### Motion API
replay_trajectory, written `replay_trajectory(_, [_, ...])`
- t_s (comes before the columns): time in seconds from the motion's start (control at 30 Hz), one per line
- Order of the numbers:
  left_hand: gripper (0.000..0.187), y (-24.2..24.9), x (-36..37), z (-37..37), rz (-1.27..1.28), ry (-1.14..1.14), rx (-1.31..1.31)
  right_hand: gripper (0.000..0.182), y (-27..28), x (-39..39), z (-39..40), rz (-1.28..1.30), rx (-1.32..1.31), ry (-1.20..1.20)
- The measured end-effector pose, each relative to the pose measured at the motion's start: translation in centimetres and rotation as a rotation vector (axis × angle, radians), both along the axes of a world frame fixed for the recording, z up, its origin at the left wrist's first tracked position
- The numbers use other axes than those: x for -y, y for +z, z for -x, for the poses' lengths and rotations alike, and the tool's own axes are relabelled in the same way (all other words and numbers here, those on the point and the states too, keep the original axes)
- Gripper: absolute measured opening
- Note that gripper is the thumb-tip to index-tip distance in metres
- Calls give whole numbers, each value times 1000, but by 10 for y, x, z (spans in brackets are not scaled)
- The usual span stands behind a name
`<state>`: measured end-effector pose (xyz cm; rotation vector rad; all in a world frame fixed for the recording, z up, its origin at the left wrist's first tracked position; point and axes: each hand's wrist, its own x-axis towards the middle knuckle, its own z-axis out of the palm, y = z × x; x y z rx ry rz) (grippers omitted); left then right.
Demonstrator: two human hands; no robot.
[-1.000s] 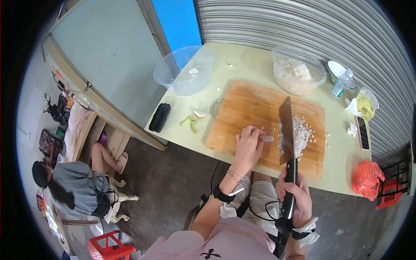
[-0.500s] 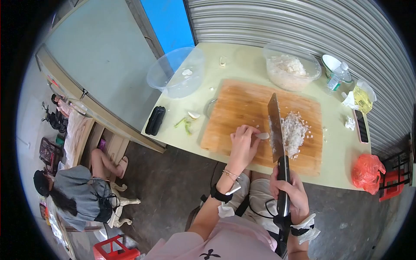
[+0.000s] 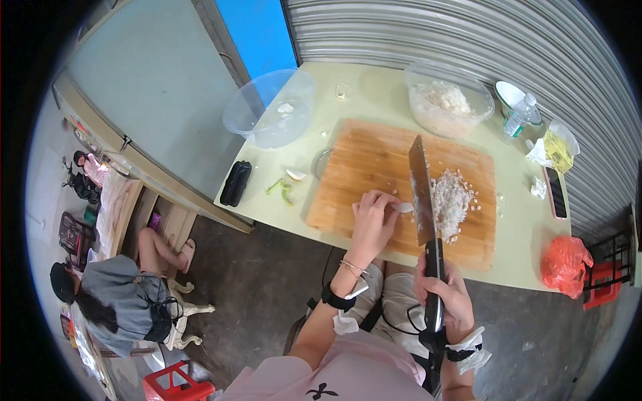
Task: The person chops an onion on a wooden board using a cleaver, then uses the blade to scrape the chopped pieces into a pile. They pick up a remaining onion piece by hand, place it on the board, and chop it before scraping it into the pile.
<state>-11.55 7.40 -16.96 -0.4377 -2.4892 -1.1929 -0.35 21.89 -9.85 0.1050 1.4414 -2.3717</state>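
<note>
My left hand (image 3: 374, 219) is closed on a small white piece (image 3: 404, 208) over the wooden cutting board (image 3: 364, 157). The fingertips are bent against its left end. My right hand (image 3: 447, 291) grips the black handle of a wide cleaver (image 3: 421, 190), whose blade stands upright just right of the white piece. White bits stick to the blade. Right of the blade lies a heap of finely chopped white pieces (image 3: 453, 204). A few crumbs are scattered on the board near my left fingertips.
Behind the board stands a clear container of white pieces (image 3: 445, 100); at the back left, a clear bowl (image 3: 271, 127). A black tray (image 3: 236, 184) and green scraps (image 3: 284, 190) lie left. Bottle (image 3: 519, 117), phone (image 3: 556, 194), red bag (image 3: 565, 267) stand right. A person (image 3: 124, 297) sits far left.
The cleaver and my right hand have shifted very slightly left. The white piece in my left hand looks a little shorter. The whole view has moved slightly.
</note>
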Motion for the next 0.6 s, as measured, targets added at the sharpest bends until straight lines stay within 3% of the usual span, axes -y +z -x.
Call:
replay_trajectory(0.4, [19,3,1,-2,17,-9,-10,24,-3,4,-2,45,26,-28])
replay_trajectory(0.5, [19,2,1,-1,14,-8,-9,24,-2,4,0,-59,60,-26])
replay_trajectory(0.6, [19,1,2,0,-4,-25,-13,23,4,2,0,39,30,-17])
